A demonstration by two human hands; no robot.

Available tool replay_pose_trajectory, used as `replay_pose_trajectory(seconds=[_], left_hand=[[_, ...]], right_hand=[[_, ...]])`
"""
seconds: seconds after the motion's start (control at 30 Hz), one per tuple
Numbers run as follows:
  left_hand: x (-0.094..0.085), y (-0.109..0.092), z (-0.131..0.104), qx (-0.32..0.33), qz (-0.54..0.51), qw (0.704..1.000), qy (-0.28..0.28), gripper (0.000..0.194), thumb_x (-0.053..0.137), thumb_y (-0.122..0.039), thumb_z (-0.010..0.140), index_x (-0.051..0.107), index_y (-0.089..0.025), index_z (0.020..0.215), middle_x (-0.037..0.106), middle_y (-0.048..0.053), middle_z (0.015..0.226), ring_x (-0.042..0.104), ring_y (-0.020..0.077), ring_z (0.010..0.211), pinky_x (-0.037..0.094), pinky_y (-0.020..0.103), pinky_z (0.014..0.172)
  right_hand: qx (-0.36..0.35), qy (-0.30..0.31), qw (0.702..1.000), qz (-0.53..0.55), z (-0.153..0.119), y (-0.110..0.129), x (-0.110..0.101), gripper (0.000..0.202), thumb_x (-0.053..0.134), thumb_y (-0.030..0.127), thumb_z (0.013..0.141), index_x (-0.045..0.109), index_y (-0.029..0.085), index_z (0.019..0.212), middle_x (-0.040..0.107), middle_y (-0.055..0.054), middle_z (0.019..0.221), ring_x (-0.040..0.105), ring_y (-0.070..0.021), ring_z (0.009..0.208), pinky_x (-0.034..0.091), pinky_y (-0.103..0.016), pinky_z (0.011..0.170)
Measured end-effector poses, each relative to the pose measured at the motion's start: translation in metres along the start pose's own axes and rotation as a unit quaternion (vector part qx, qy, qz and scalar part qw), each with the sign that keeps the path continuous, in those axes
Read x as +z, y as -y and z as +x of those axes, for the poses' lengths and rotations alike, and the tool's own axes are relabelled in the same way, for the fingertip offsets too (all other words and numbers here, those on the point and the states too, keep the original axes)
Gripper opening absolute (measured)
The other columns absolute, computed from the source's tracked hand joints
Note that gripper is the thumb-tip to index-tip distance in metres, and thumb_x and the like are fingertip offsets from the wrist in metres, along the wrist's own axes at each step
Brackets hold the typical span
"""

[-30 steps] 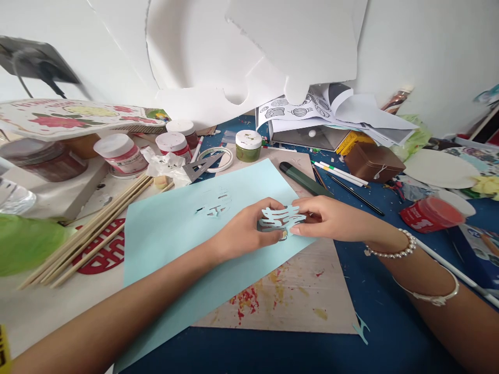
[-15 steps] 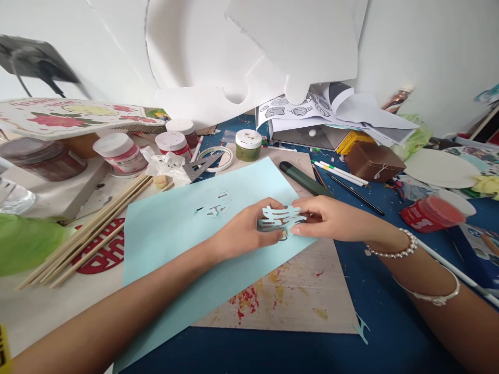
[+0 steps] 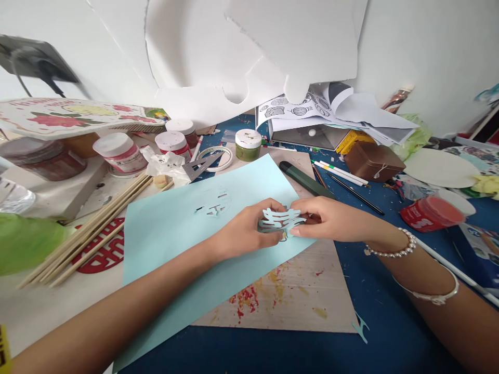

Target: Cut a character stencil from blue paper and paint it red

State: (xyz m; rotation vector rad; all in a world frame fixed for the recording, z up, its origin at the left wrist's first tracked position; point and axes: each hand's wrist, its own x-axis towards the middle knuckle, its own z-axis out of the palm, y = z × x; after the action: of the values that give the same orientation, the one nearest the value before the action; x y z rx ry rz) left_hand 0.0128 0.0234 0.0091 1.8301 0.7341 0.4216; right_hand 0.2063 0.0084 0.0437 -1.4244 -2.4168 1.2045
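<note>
Between my two hands is a pale blue paper cutout (image 3: pixel 277 218) with thin curved strokes, bent a little. My left hand (image 3: pixel 253 228) pinches its left side, thumb in front and fingers behind. At its right edge my right hand (image 3: pixel 323 218) grips it between thumb and fingers. Both hands are just over a light blue sheet of paper (image 3: pixel 167 244). Small cut-out openings and faint drawn lines mark the upper part of that sheet. The sheet lies across a paint-stained board (image 3: pixel 288 296). A small blue paper scrap (image 3: pixel 362 328) rests by the board's lower right corner.
Wooden sticks (image 3: pixel 97 228) lie at left over a red cut-out ornament (image 3: pixel 103 249). Behind the sheet are a tape roll (image 3: pixel 228 161), a green paint jar (image 3: pixel 248 146) and a dark green cutter (image 3: pixel 302 179). At right sit a brown box (image 3: pixel 374 160) and a red paint jar (image 3: pixel 429 213).
Almost nothing differs. The cutout's upper edge has dipped slightly between my hands, and both hands keep their hold in the same place.
</note>
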Motion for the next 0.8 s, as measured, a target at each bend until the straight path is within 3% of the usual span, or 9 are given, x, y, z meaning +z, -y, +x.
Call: replay_pose_trajectory(seconds=[0.2, 0.4, 0.6, 0.8], left_hand=[[0.0001, -0.0007, -0.0001, -0.001, 0.034, 0.999, -0.011, 0.029, 0.053, -0.020, 0.074, 0.047, -0.020, 0.103, 0.055, 0.001, 0.098, 0.049, 0.0196, 0.092, 0.037, 0.028, 0.075], [0.0004, -0.0002, 0.0009, -0.005, 0.038, 0.999, -0.008, 0.029, 0.053, -0.020, 0.074, 0.047, -0.020, 0.103, 0.054, 0.001, 0.097, 0.051, 0.0170, 0.083, 0.038, 0.026, 0.071], [0.0012, 0.0002, 0.0005, 0.000, 0.038, 0.999, -0.017, 0.026, 0.053, -0.019, 0.075, 0.047, -0.019, 0.101, 0.054, 0.001, 0.098, 0.048, 0.0198, 0.094, 0.036, 0.028, 0.076], [0.0011, -0.0016, 0.0002, -0.004, 0.035, 0.999, -0.011, 0.028, 0.053, -0.019, 0.075, 0.046, -0.018, 0.102, 0.053, 0.001, 0.095, 0.050, 0.0172, 0.084, 0.038, 0.026, 0.070]], right_hand=[[-0.001, -0.001, 1.000, -0.013, 0.0006, -0.0004, 0.0005, 0.020, 0.049, 0.034, 0.078, 0.045, 0.017, 0.069, 0.033, 0.004, 0.062, 0.032, -0.0084, 0.053, 0.025, -0.022, 0.046], [0.010, 0.003, 1.000, -0.028, 0.0003, 0.0005, 0.0006, 0.018, 0.048, 0.034, 0.079, 0.049, 0.017, 0.076, 0.037, 0.003, 0.064, 0.034, -0.0094, 0.055, 0.027, -0.023, 0.048], [0.014, -0.007, 0.999, -0.039, -0.0003, 0.0016, 0.0010, 0.024, 0.050, 0.041, 0.076, 0.049, 0.017, 0.075, 0.039, 0.002, 0.064, 0.036, -0.0105, 0.056, 0.028, -0.024, 0.049], [0.023, -0.010, 0.998, -0.050, 0.0003, 0.0032, 0.0023, 0.021, 0.049, 0.037, 0.077, 0.049, 0.016, 0.075, 0.042, 0.001, 0.067, 0.037, -0.0108, 0.057, 0.029, -0.025, 0.050]])
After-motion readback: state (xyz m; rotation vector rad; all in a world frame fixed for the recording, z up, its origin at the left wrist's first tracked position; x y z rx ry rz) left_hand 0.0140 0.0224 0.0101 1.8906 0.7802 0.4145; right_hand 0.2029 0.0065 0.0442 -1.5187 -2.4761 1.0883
